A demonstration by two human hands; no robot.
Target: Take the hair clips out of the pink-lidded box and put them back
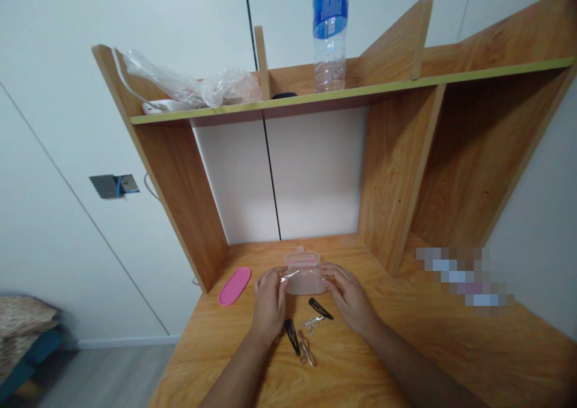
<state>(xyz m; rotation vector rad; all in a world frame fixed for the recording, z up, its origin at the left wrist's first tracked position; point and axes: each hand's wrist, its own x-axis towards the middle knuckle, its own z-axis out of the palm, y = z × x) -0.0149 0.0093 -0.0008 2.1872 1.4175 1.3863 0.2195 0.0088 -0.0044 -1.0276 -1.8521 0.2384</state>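
Note:
A small clear pink plastic box (305,274) stands on the wooden desk (406,360). My left hand (269,303) and my right hand (347,294) are at its near side, fingers pinched, and together they hold a thin shiny strip (297,273) stretched across the front of the box. Just below the hands lie two black snap hair clips (292,336) (320,308), a small silvery clip (312,322) and a thin pinkish clip (308,349).
A pink oval lid (234,286) lies on the desk to the left. The upper shelf (351,94) carries a water bottle (330,32) and a crumpled clear plastic bag (198,86). Wooden dividers rise at left and right. A blurred patch sits at the desk's right.

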